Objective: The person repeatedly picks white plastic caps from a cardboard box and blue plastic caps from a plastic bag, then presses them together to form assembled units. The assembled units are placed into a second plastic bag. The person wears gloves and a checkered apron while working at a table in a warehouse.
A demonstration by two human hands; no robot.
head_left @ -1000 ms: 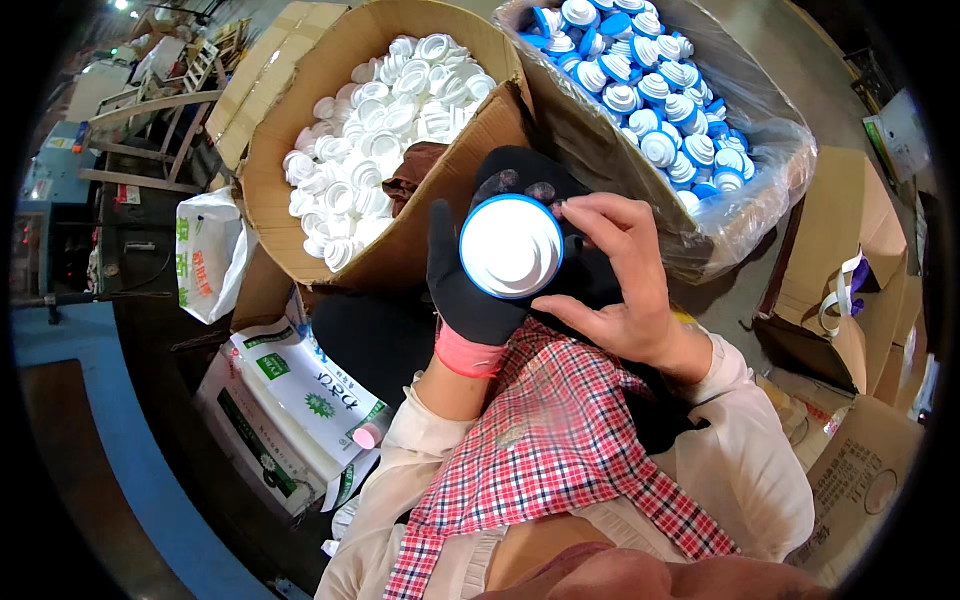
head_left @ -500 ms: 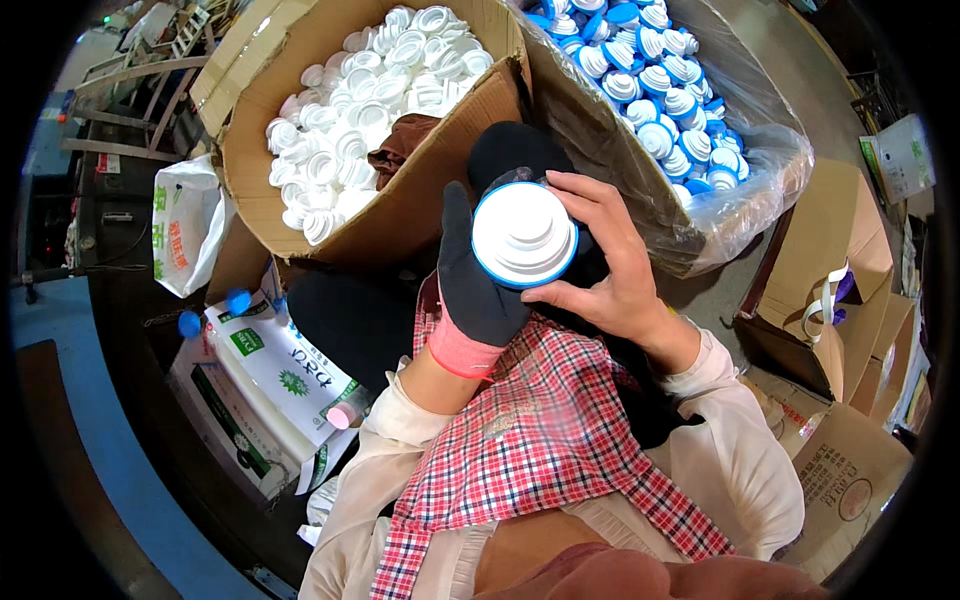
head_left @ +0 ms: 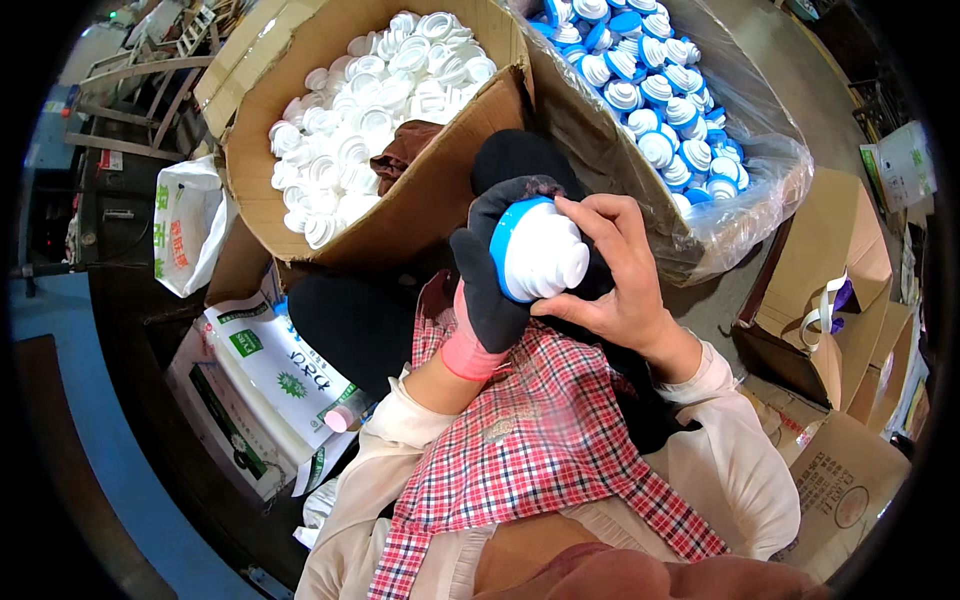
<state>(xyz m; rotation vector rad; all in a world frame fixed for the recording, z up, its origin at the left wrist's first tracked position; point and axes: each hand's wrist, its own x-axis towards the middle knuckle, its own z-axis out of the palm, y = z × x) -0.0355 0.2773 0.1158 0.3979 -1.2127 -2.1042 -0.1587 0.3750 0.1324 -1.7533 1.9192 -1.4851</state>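
One blue-rimmed, stepped white cap, tilted rightward between my hands! Gloved left hand cups its blue side; bare right hand fingers the white part. White caps fill a cardboard box at ten o'clock, blue-and-white caps a plastic-lined box at one.

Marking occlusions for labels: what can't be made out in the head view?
Head: back of the held cap, hidden by the left hand.
Head: floor of the cardboard box, hidden under white parts.
Head: far end of the plastic-lined box, cut off by the top edge.
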